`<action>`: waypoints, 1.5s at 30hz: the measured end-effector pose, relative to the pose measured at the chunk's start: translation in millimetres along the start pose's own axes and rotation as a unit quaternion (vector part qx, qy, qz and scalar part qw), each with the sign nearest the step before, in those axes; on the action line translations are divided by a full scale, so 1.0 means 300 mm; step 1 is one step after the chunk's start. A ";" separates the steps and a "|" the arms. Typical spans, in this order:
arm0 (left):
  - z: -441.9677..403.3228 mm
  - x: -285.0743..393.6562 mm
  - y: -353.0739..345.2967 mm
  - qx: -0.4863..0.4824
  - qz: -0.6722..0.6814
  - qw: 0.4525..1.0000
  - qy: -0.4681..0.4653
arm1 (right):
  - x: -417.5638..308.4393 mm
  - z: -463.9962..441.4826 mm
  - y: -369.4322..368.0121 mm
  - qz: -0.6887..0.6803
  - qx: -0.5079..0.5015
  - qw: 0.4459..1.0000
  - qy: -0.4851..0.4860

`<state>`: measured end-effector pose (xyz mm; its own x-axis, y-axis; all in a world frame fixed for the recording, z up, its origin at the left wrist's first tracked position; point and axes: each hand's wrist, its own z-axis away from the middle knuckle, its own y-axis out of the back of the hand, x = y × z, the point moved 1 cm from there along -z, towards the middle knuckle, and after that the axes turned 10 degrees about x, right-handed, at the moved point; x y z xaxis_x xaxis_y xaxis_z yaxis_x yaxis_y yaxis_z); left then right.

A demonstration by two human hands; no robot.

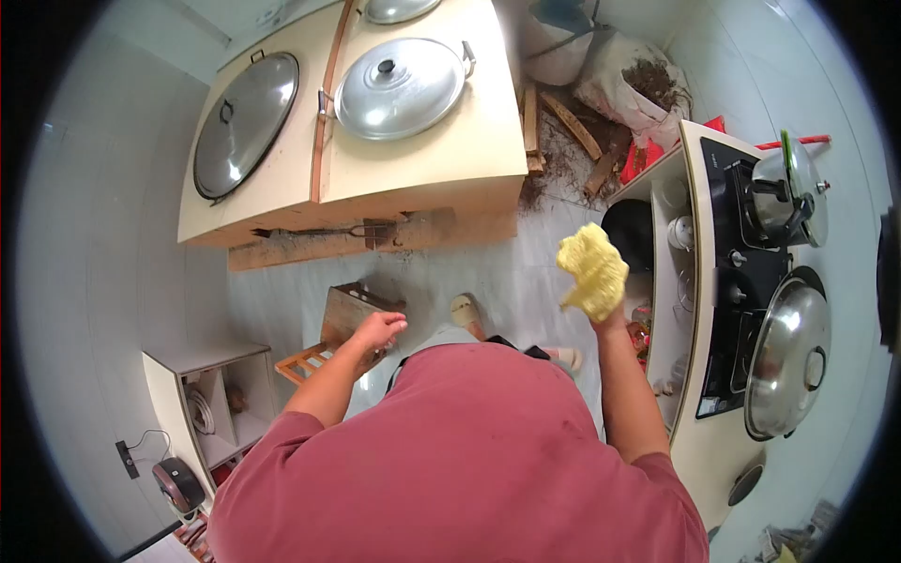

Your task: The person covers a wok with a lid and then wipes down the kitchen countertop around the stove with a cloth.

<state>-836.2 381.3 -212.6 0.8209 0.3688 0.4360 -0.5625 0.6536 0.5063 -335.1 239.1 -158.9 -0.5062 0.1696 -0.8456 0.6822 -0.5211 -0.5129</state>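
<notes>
A crumpled yellow cloth is in my right hand, which is mostly hidden beneath it, beside the open shelves under the stove. My left hand hangs at the centre left with its fingers bent together, above a small wooden box. Whether anything is between those fingers is too small to tell. Ahead, a lidded silver pan and a large dark-rimmed lid sit on the pale cooking platform.
On the right, the black stove carries a pressure cooker and a large lidded wok. Firewood and a sack lie at the back right. A low cabinet stands at the left.
</notes>
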 end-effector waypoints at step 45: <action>-0.711 0.995 -0.002 0.198 0.037 0.844 -0.497 | 0.738 -0.967 -0.515 0.722 -0.430 0.495 0.221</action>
<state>-569.9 632.0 -241.6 0.4058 -0.4659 0.7863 -0.7582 0.3087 0.5742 -399.5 599.9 -309.9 0.8718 0.4051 -0.2755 0.2338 0.1503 0.9606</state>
